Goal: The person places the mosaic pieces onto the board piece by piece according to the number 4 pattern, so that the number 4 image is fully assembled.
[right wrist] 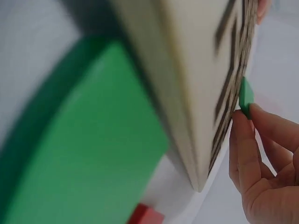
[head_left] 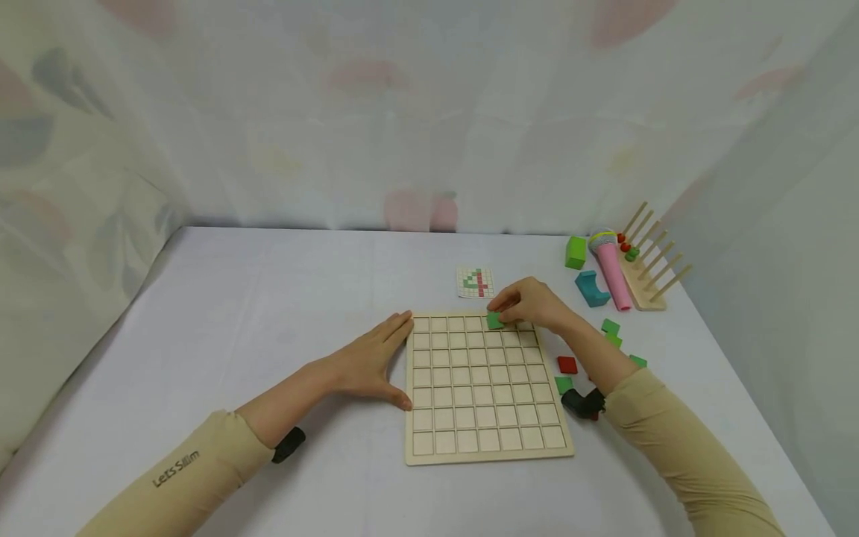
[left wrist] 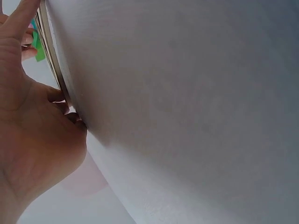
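A green tile (head_left: 494,321) is pinched by the fingertips of the right hand (head_left: 530,304) and held at the top row of the grid board (head_left: 485,440), over a cell right of the middle; it appears tilted and not yet seated flat. The board is steadied by the left hand (head_left: 367,363), which lies open with straight fingers along the board's left edge and the thumb at its side. The step in hand is judged to be the placing of a first tile, since the other cells are seen bare. A pattern card (head_left: 475,283) lies just beyond the board. Loose green tiles (head_left: 611,326) and a red tile (head_left: 567,365) lie right of the board. For the next move, the tile would need to be levelled, pressed into its cell and released.
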Demonstrator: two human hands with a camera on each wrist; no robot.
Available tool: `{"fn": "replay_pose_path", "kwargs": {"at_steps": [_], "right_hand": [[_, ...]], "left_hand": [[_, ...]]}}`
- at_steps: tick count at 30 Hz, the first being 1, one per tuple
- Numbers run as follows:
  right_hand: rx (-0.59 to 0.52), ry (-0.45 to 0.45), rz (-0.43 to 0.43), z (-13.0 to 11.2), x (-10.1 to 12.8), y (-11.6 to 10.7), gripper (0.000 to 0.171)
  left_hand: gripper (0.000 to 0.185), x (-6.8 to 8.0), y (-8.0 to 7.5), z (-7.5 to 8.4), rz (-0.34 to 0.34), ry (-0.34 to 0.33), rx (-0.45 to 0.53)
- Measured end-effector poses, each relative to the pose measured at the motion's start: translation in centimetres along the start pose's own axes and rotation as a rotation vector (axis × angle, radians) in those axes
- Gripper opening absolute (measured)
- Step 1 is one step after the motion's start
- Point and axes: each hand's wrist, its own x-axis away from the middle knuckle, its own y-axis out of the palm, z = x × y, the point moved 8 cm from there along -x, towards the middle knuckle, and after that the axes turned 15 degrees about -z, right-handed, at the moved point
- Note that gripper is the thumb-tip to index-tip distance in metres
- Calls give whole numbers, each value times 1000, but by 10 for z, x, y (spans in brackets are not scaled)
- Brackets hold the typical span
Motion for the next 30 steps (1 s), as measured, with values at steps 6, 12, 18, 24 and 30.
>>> {"fn": "replay_pose_path", "kwargs": {"at_steps": [6,12,18,24,30], "right_hand": [[38,20,6,-2,-1,2,21],[109,25,23,-4,-5,4,19],[138,25,30,-3,-6,6,19],[167,17,37,-8,-5,6,18],[190,17,41,-9,-6,7,17]], "left_hand": [[137,0,1,0,0,2,4],[137,1,0,1,2,2,11],[137,0,0,0,6,4,9],[137,0,0,0,7,2,11],[137,0,2,-2,7,-2,9]]}}
